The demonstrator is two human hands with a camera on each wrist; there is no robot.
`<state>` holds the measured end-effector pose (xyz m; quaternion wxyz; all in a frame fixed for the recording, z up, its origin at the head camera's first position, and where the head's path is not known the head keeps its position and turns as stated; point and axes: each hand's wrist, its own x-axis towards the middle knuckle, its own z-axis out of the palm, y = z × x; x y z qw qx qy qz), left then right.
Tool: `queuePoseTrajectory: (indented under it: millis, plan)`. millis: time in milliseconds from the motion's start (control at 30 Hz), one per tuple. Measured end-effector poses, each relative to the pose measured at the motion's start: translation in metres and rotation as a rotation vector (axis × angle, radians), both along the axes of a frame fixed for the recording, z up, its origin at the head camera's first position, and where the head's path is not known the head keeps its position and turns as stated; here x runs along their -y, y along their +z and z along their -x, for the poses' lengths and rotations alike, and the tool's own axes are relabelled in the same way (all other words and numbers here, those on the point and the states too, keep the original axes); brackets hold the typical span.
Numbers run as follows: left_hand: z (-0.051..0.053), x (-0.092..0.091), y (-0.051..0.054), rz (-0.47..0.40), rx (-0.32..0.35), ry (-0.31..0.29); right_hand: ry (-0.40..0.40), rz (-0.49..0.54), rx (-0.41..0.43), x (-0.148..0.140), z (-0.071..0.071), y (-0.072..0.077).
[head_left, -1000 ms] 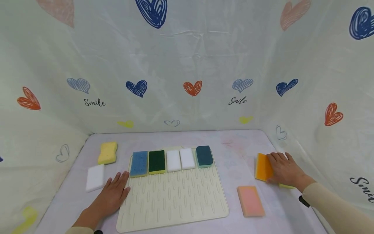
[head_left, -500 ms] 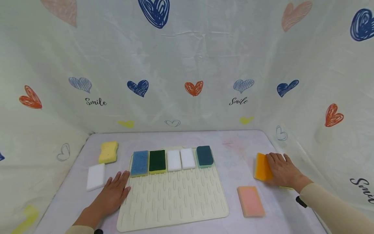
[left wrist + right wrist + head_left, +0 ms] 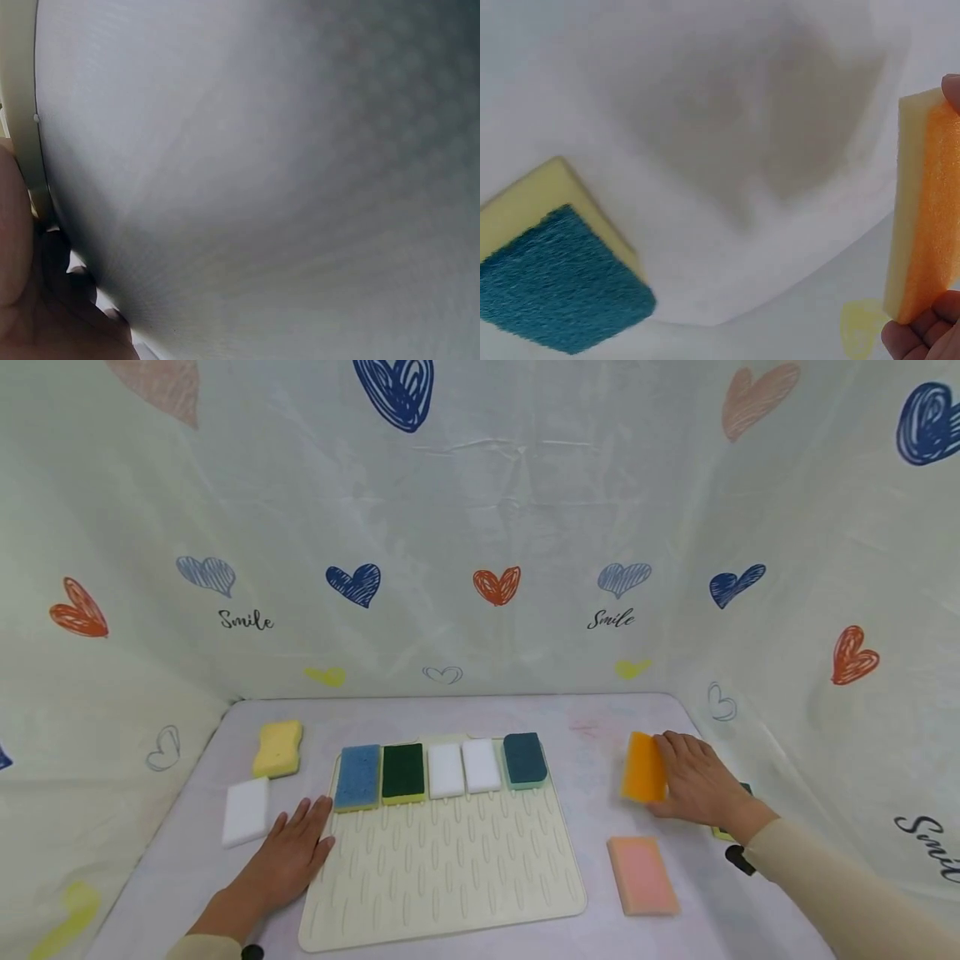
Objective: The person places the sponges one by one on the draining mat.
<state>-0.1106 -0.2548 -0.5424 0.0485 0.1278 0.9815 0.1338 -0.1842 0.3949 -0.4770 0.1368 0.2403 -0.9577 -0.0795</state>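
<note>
One orange sponge (image 3: pixel 643 768) is between the thumb and fingers of the right hand (image 3: pixel 697 781), which are clamped on its two opposite ends. I judge it light, soft and not fragile, so a gentle pinch at these ends should be enough; a stronger one would probably bend it. A pink sponge (image 3: pixel 645 875) is near the right thumb. The left hand (image 3: pixel 285 856) lies with straight fingers, at the edge of the pale mat (image 3: pixel 450 877).

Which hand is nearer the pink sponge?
Right. The right hand is just beyond the pink sponge, pinching the orange sponge; the left hand is well to the left, by the mat's left edge.
</note>
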Motion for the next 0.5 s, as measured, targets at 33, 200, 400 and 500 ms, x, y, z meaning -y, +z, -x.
queuePoseTrajectory:
  millis: [33,200,400,500]
  plan:
    - [0.0,0.0,0.0,-0.002,-0.003,-0.003,0.003,-0.003,0.009,0.006,0.0,0.002]
    - [0.0,0.001,0.001,-0.011,-0.013,-0.007,0.014,-0.039,0.065,0.034,-0.004,0.007]
    - [0.0,0.001,-0.001,-0.002,-0.014,-0.005,0.032,-0.05,0.1,0.057,-0.01,0.01]
    - [0.0,0.001,-0.001,-0.001,-0.01,-0.005,0.042,-0.041,0.102,0.066,-0.011,0.009]
